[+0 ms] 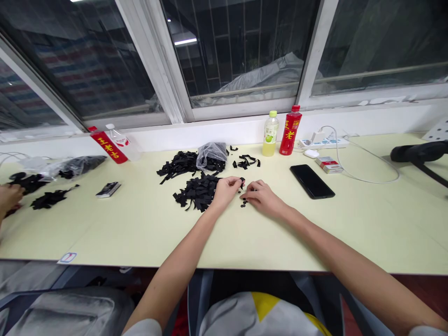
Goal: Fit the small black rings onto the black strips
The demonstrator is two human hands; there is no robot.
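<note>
My left hand (pixel 227 188) rests on the pale table (pixel 140 224) beside a pile of black strips (pixel 196 191), its fingers pinched on a small black piece (pixel 241 180). My right hand (pixel 262 196) lies just to the right, fingers curled and pinched close to the same piece. A few small black rings (pixel 242 203) lie on the table between the hands. A larger heap of black strips (pixel 182 164) and a clear plastic bag (pixel 212 155) sit behind.
A black phone (pixel 311 181), a red bottle (pixel 290 130), a yellow-green bottle (pixel 270 134), a power strip (pixel 324 142) with cable and a small box (pixel 328 164) lie right. At left are a co-worker's hand (pixel 9 198), more black strips (pixel 49 198), bottles (pixel 115 143).
</note>
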